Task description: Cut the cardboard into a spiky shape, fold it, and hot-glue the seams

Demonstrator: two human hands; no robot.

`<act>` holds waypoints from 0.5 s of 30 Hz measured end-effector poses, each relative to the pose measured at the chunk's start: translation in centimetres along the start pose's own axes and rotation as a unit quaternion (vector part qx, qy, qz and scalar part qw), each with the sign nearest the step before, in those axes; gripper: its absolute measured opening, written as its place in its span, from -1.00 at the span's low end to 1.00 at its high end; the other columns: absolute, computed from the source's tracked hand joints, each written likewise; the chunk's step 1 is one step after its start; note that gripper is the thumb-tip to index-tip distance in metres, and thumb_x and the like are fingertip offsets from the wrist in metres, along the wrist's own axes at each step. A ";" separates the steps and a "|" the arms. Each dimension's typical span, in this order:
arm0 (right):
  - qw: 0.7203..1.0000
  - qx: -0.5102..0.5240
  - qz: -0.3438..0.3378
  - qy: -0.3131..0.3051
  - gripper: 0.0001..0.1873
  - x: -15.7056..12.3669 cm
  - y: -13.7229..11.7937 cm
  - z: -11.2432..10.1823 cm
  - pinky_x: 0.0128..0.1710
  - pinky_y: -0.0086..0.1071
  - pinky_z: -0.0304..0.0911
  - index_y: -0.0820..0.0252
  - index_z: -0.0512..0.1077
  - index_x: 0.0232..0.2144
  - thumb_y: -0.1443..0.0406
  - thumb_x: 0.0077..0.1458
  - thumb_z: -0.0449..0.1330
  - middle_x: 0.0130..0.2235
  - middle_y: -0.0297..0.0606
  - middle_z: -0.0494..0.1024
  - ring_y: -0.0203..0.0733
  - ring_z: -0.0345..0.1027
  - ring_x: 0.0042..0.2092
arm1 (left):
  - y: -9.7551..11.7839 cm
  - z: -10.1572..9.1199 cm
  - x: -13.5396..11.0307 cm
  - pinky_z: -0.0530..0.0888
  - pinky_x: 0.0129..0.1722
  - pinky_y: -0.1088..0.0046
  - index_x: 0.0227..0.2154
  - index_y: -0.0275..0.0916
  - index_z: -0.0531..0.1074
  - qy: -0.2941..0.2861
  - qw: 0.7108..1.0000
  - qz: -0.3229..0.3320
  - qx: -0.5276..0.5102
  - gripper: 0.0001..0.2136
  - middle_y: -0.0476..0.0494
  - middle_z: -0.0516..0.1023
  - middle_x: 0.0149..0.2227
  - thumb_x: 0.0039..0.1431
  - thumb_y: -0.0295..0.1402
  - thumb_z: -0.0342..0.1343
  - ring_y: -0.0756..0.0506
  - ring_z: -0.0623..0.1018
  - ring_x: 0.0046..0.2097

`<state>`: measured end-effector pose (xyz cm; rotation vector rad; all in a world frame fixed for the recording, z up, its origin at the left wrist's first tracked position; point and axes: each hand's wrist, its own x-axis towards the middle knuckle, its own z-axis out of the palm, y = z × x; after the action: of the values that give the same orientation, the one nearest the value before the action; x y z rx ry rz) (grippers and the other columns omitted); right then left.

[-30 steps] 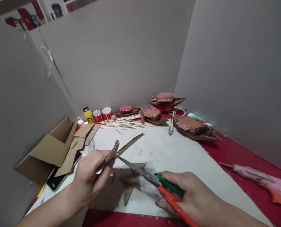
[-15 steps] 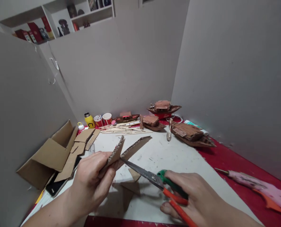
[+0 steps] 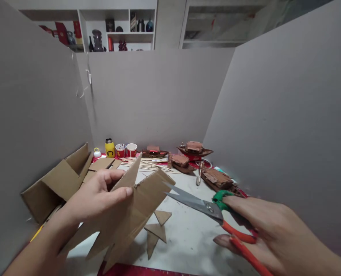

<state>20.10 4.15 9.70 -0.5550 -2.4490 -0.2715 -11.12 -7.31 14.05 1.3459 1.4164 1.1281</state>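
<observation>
My left hand (image 3: pixel 101 195) pinches a piece of corrugated cardboard (image 3: pixel 141 207) between thumb and fingers. The cardboard has a slit at its top edge and pointed cut edges toward the lower left. My right hand (image 3: pixel 262 226) grips a pair of scissors (image 3: pixel 199 205) with green and orange handles. The blades are slightly parted, with their tips close to the right edge of the cardboard. Below on the white surface lie small triangular cardboard scraps (image 3: pixel 156 232).
Brown model boats (image 3: pixel 216 178) stand at the back right, near thin wooden sticks (image 3: pixel 144 164). Paper cups (image 3: pixel 131 149) and a yellow bottle (image 3: pixel 109 148) are at the back. An opened cardboard box (image 3: pixel 58 180) leans at the left. Grey panels (image 3: pixel 156 96) enclose the table.
The scissors have come out of the slit and moved right, blades parting. My left hand has turned the cardboard so its broad face shows. The view has tilted up.
</observation>
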 end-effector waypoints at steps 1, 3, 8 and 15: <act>0.999 -0.011 -0.036 0.000 -0.66 0.5 -0.3 -0.8 -0.62 -0.39 0.17 0.10 0.32 -0.35 -0.03 0.16 0.12 -0.55 -0.36 0.45 -0.21 0.32 -0.59 | 0.0 -0.1 -0.1 0.40 -0.48 0.58 -0.30 -0.24 0.55 -0.009 1.000 0.000 0.002 -0.81 -0.08 0.58 -0.40 0.10 -0.24 0.22 -0.03 0.51 -0.42; 0.996 -0.043 -0.073 -0.024 -0.67 1.5 -0.9 -2.2 -0.65 -0.36 0.12 0.10 0.31 -0.36 -0.02 0.17 0.12 -0.56 -0.33 0.44 -0.19 0.31 -0.60 | -0.1 -0.1 -0.4 0.42 -0.46 0.57 -0.26 -0.22 0.57 -0.025 1.000 0.005 0.014 -0.80 -0.10 0.61 -0.35 0.11 -0.25 0.20 -0.06 0.54 -0.38; 0.981 -0.159 -0.098 -0.046 -0.64 3.2 -2.6 -3.9 -0.61 -0.29 0.04 0.08 0.27 -0.45 -0.02 0.20 0.06 -0.60 -0.31 0.37 -0.14 0.26 -0.63 | -0.2 -0.4 -0.9 0.45 -0.47 0.53 -0.13 -0.19 0.57 -0.052 0.997 0.044 0.044 -0.75 -0.13 0.64 -0.30 0.15 -0.26 0.15 -0.12 0.58 -0.32; 0.958 -0.244 -0.143 -0.054 -0.63 4.6 -4.1 -5.3 -0.51 -0.27 0.07 0.11 0.24 -0.52 0.09 0.28 -0.02 -0.60 -0.32 0.37 -0.17 0.30 -0.60 | 0.2 -1.1 -1.7 0.47 -0.46 0.54 -0.20 -0.21 0.58 -0.091 0.993 0.061 0.034 -0.79 -0.14 0.64 -0.30 0.13 -0.30 0.15 -0.10 0.59 -0.35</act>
<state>17.66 0.31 16.44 -0.4188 -2.5676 -1.0081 -12.05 -9.01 14.46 1.5597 1.2642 1.0141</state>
